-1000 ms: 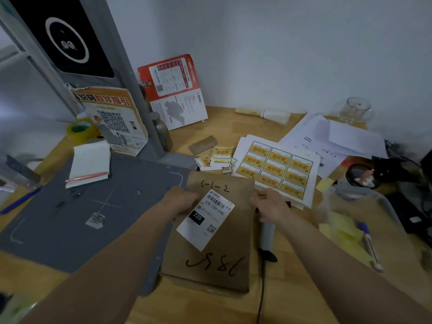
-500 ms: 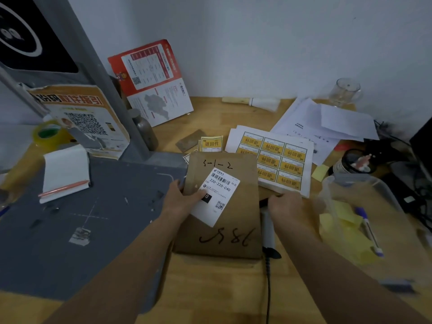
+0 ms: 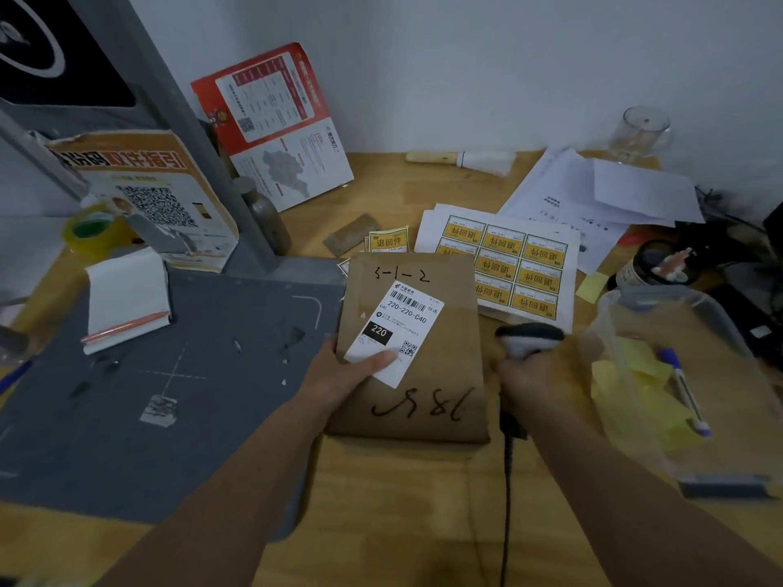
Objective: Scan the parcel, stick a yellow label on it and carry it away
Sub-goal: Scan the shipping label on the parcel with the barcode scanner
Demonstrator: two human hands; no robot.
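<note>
Left hand (image 3: 339,374) fingers clamped on the parcel's (image 3: 419,400) left edge, thumb (image 3: 377,360) pressed on its white shipping label (image 3: 396,328). Right hand (image 3: 538,374) fingers wrapped round the barcode scanner (image 3: 527,338), just beside the parcel's right edge, cable (image 3: 505,502) trailing toward the camera. Brown parcel lay flat on the wooden counter (image 3: 402,502), w/ the sheet of yellow labels (image 3: 512,264) just behind it, far corner overlapping the sheet.
</note>
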